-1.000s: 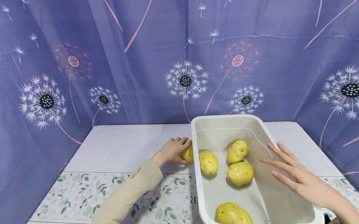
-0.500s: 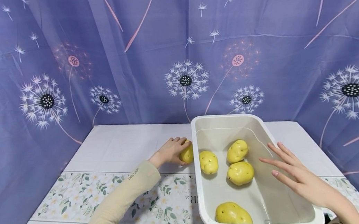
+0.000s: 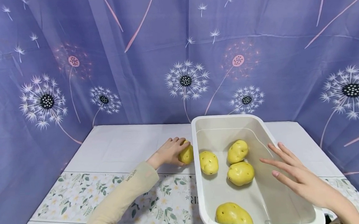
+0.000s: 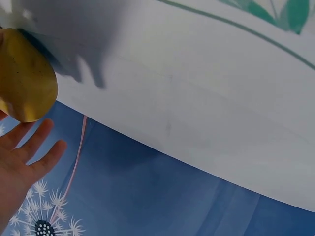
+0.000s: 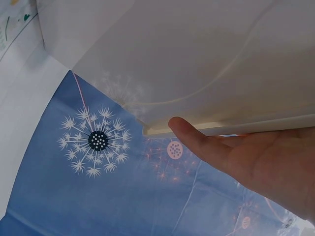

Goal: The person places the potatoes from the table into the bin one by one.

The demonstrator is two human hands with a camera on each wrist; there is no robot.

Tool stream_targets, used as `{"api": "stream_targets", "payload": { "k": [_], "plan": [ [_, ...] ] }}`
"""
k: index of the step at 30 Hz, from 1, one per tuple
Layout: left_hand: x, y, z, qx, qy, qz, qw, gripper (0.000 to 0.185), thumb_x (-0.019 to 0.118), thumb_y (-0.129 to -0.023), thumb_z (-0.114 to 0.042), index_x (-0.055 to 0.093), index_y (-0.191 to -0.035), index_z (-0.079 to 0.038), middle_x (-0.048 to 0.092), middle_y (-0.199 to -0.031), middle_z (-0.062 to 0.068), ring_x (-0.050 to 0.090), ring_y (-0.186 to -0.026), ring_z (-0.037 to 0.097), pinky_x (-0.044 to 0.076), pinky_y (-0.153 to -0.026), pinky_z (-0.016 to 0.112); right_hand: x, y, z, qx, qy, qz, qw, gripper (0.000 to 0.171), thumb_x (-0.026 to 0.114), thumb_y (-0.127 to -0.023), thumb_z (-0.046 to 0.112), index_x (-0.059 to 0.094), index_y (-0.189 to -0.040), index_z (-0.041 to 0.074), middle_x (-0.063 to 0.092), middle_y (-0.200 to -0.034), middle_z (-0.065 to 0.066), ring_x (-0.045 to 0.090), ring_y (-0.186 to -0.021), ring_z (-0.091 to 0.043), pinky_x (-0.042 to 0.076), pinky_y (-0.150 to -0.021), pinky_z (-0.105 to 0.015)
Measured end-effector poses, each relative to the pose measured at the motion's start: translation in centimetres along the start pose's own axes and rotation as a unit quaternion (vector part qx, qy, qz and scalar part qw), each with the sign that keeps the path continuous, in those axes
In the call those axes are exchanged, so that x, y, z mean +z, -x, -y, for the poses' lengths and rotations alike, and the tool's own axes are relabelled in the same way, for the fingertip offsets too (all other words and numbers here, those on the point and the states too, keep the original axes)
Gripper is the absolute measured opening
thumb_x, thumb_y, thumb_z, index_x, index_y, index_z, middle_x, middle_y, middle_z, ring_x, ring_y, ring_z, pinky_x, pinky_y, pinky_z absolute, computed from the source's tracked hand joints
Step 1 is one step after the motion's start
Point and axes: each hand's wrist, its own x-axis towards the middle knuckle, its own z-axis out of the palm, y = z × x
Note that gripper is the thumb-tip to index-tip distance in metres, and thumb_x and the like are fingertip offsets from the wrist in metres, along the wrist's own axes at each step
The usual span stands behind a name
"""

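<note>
Just left of a white plastic bin [image 3: 221, 134], my left hand [image 3: 169, 152] grips a yellow potato [image 3: 186, 154]. Its thumb is on the near side and its fingers lie over the top. The left wrist view catches this potato [image 4: 27, 76] at its left edge, with a shadow on the table beside it; whether it touches the table I cannot tell. Over the bin's right rim, my right hand [image 3: 302, 176] is spread with straight fingers and holds nothing. The right wrist view has the right hand [image 5: 256, 162] along the bin's edge [image 5: 280, 123].
Several potatoes lie apart inside the bin: one by the left wall [image 3: 208, 162], a touching pair including a lower potato [image 3: 240, 173], and one at the near end [image 3: 233, 213]. A white tabletop [image 3: 122, 143] with a floral strip [image 3: 166, 196] meets a blue dandelion curtain [image 3: 139, 76].
My left hand has shifted slightly left with the potato, so a small gap now shows between the potato and the bin wall. My right hand and the bin have stayed put.
</note>
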Motion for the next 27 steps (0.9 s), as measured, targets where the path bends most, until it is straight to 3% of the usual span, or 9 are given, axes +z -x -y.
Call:
{"api": "stream_targets", "payload": {
  "k": [17, 27],
  "plan": [
    [-0.9, 1.5, 0.0, 0.006, -0.031, -0.022, 0.9992, 0.087, 0.069, -0.061, -0.056, 0.039, -0.132, -0.015, 0.047, -0.127, 0.01, 0.048, -0.108, 0.024, 0.042, -0.084, 0.039, 0.0, 0.1, -0.1, 0.003, -0.003, 0.003, 1.0, 0.043, 0.053, -0.085, 0.004, 0.051, -0.125, 0.019, 0.017, -0.149, -0.008, -0.008, -0.138, -0.006, -0.005, -0.099, -0.004],
    [-2.2, 2.8, -0.2, 0.002, -0.029, -0.038, 0.9989, 0.086, 0.07, -0.06, -0.054, 0.041, -0.13, -0.014, 0.048, -0.126, 0.009, 0.048, -0.108, 0.024, 0.042, -0.086, 0.041, 0.0, 0.0, 0.0, -0.004, 0.0, -0.001, 1.0, 0.044, 0.054, -0.085, 0.003, 0.051, -0.125, 0.019, 0.019, -0.149, -0.011, -0.006, -0.138, -0.008, -0.004, -0.1, -0.005]
  ]
}}
